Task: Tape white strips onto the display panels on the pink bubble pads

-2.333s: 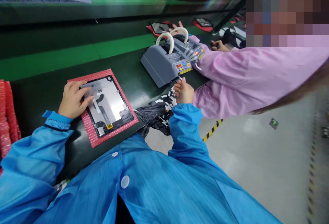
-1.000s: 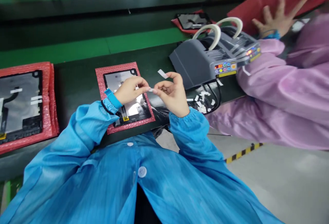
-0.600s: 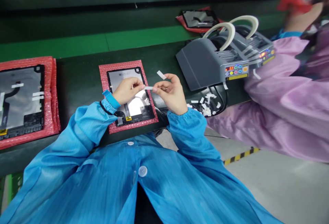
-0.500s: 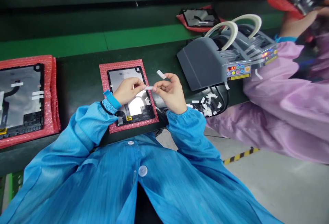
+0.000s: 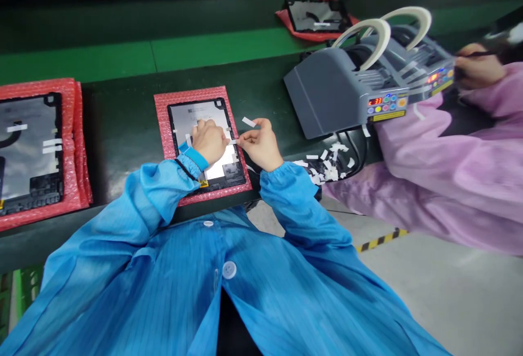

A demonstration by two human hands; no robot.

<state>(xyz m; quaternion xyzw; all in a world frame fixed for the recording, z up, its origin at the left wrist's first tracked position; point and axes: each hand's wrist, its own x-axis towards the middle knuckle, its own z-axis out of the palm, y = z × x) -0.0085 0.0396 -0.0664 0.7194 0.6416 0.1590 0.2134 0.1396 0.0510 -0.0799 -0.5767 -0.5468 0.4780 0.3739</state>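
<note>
An opened tablet's screen part (image 5: 207, 109), with a black frame and a silvery back, lies face down on red bubble wrap (image 5: 160, 115) in front of me. My left hand (image 5: 210, 141) is over the middle of it, palm down with bent fingers; its thumb side meets the left end of a short white tape strip (image 5: 232, 142). The strip's other end is pinched between thumb and finger of my right hand (image 5: 261, 144), at the panel's right edge. A second tape strip (image 5: 248, 121) sticks to a raised finger of that hand.
Two grey tape dispensers (image 5: 335, 94) stand to the right, beside a pile of tape scraps (image 5: 330, 168). At left, another tablet panel (image 5: 30, 149) lies on stacked red bubble wrap (image 5: 77, 154). A further panel (image 5: 314, 15) lies behind. A co-worker's pink sleeve (image 5: 412, 138) reaches in from the right.
My left hand has turned palm down and lowered over the panel. My right hand has come slightly left with the strip, to the panel's edge. The co-worker's hand has lowered.
</note>
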